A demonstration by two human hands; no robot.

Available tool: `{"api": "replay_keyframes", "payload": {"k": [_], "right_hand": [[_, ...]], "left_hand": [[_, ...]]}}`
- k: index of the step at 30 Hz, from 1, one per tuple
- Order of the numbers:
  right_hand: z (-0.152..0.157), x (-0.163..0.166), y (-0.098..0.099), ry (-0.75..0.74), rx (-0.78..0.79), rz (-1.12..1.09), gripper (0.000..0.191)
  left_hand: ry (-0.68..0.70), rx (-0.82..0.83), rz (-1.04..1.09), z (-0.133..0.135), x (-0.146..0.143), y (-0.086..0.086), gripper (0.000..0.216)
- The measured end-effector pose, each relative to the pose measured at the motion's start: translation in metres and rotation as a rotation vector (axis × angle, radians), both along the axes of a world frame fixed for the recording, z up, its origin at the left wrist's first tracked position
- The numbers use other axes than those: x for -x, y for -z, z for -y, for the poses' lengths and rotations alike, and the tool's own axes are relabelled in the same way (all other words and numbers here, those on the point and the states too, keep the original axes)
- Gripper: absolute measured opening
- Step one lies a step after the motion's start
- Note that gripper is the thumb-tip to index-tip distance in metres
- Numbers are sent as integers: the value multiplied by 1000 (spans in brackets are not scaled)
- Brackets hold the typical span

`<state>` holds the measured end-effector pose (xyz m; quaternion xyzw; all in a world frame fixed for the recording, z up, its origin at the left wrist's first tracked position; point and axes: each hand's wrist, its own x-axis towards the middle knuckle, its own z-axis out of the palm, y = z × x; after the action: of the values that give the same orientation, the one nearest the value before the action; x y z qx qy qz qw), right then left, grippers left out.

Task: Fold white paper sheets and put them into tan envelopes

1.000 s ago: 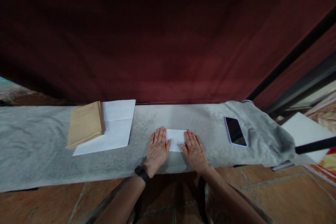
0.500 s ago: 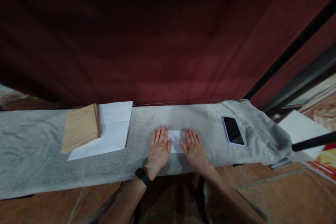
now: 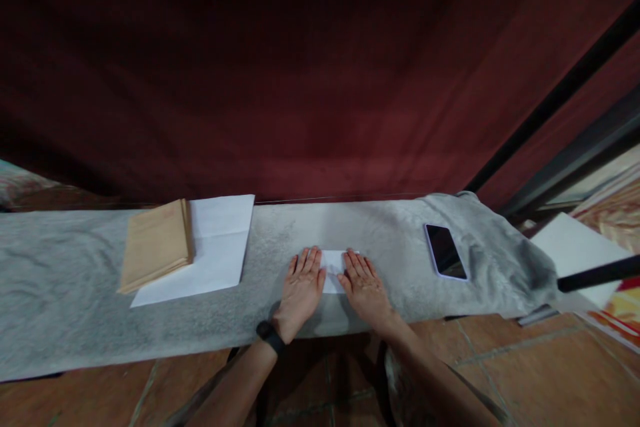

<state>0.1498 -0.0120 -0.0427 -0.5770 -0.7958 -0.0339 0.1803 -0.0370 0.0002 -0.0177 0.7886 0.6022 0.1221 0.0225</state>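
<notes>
Pressing flat: left hand [image 3: 301, 288] and right hand [image 3: 365, 285], palms down, fingers spread, gripping nothing, cover either end of a folded white paper [image 3: 333, 263]. Paper lies on grey cloth [image 3: 90, 293], long axis side to side between both hands, equally near. Phone [image 3: 445, 251] right of paper; brown envelopes [image 3: 156, 244] left.

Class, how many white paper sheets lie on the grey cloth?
2: a small folded white paper under both hands, and a large creased white sheet left, partly beneath the tan envelope stack.

L hand [image 3: 301, 287], R hand [image 3: 367, 287] flat, fingers spread.
</notes>
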Motion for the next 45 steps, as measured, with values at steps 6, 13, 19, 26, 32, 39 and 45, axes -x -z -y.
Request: {"api": "replay_keyframes", "payload": {"k": [6,13,19,26,32,39,45], "right_hand": [[1,4,0,18,41,14,57],[0,5,-4,9,46,-1,54],[13,20,-28,-136,66,-115,65],[22,35,-52,-127,53,-309,56],[-1,11,-78,-8,243,-1012,51],[-12,-3,-53,103,436,-1247,44],[-14,-16,-24,111,453,-797,28]], "left_hand": [[-58,4,126,-15,7,-14,45],[-149,220,854,-32,13,-11,7],[-234,299,1116,-24,18,-19,15],[-222,457,1628,-15,2,-45,28],[-298,454,1621,-21,8,-38,52],[-267,505,1536,-23,20,-26,71],[-231,218,1131,-42,31,-15,48]]}}
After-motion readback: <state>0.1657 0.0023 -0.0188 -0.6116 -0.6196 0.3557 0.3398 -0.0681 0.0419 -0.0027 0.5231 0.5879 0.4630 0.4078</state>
